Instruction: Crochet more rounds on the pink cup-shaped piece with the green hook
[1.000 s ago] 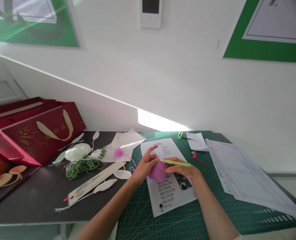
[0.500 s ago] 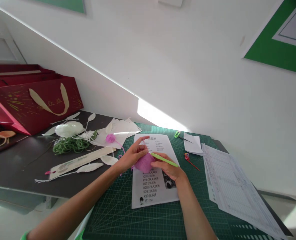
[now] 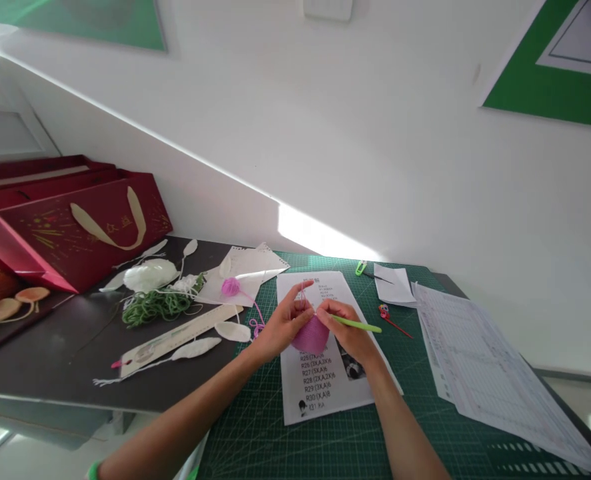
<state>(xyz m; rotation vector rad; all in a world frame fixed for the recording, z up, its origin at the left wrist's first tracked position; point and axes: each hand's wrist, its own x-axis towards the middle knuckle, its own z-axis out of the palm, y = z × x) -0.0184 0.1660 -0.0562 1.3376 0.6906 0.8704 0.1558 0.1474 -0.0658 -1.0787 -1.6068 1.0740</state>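
Note:
My left hand [image 3: 286,325] is closed on a pink crochet piece [image 3: 312,335], its index finger raised with a strand of pink yarn running over it. In my right hand [image 3: 348,327] is a crochet hook with a light green handle [image 3: 360,324], its tip hidden at the top edge of the pink piece. Both hands meet above a printed pattern sheet [image 3: 320,397] with rows of text and a small photo. From the left hand the yarn trails back to a small pink yarn ball [image 3: 230,287].
Left on the dark table lie white yarn [image 3: 150,275], green yarn [image 3: 158,308], a ruler [image 3: 175,339] and white crocheted leaves [image 3: 198,348]. Red paper bags [image 3: 95,223] stand behind. Rightward on the green cutting mat [image 3: 255,437] are a stitch marker [image 3: 360,268], notepaper [image 3: 394,283] and printed sheets [image 3: 480,353].
The view has shifted, so the scene sits further right and slightly lower. The right-hand fingers have come closer to the left at the top of the pink piece, and the hook lies flatter.

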